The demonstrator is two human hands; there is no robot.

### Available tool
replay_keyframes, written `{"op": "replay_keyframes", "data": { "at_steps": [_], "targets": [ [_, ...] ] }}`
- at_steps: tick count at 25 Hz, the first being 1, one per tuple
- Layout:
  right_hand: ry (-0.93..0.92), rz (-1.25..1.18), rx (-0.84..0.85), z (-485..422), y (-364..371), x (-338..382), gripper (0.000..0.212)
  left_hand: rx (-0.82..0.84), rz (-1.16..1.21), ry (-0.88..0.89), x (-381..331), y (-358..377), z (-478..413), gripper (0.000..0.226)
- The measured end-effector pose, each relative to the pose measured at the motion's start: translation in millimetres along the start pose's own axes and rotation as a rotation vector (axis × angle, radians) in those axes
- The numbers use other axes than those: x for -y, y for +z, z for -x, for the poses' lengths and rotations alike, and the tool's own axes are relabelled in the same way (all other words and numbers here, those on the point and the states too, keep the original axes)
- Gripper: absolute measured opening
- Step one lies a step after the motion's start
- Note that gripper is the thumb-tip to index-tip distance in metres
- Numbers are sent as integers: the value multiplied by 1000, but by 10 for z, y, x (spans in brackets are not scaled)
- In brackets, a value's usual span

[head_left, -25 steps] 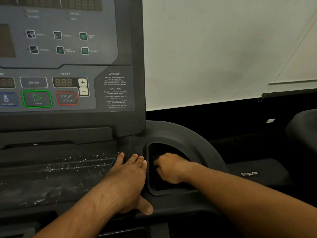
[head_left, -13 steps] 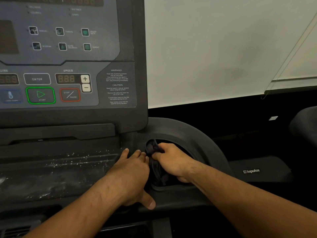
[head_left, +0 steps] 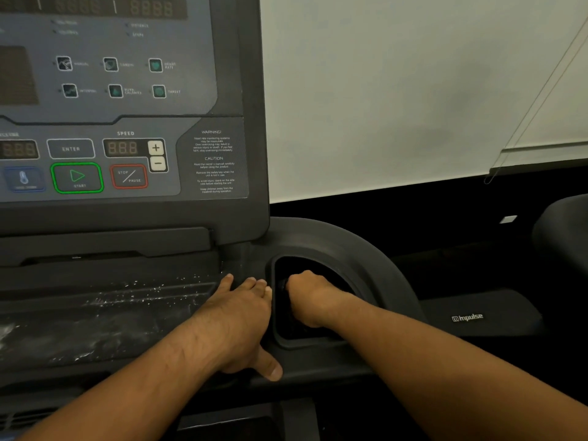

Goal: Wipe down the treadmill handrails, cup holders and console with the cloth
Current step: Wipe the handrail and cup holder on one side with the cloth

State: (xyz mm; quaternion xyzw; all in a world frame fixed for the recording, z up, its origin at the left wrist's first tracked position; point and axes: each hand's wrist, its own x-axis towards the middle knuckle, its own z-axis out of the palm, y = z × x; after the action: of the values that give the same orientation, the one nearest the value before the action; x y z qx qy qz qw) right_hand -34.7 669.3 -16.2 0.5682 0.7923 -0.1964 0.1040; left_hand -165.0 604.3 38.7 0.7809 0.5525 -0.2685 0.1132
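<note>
Right now R hand (head_left: 313, 297) sits fisted inside the cup holder (head_left: 302, 343), curled round the dark cloth (head_left: 283, 285), barely visible. L hand (head_left: 241, 319) lies flat beside the rim, fingers together, thumb out.

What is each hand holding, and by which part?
The right hand, in the cup holder, grips a bunched dark cloth; which part cannot be told. The left hand holds nothing, lying flat beside it.

A pale wall (head_left: 381, 90) fills the upper right. At its right edge hangs a blind (head_left: 560, 128), with a thin cord (head_left: 537, 100) slanting down. Below, in shadow, lie a black panel marked "impulse" (head_left: 467, 317) and a small white patch (head_left: 508, 219).
</note>
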Motion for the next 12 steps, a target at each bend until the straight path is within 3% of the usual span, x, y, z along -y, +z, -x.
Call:
{"op": "replay_keyframes", "data": {
  "at_steps": [4,8,10,12],
  "targets": [
    [41,266,120,71,-13,-38,20,1,27,0,11,21,0,123],
    [92,386,283,100,-27,-78,25,2,57,7,29,37,10,122],
    [72,332,243,124,-49,-103,25,4,44,1,23,29,1,122],
    [80,195,101,112,-37,-138,25,-2,3,6,1,7,-33,124]
  ]
}}
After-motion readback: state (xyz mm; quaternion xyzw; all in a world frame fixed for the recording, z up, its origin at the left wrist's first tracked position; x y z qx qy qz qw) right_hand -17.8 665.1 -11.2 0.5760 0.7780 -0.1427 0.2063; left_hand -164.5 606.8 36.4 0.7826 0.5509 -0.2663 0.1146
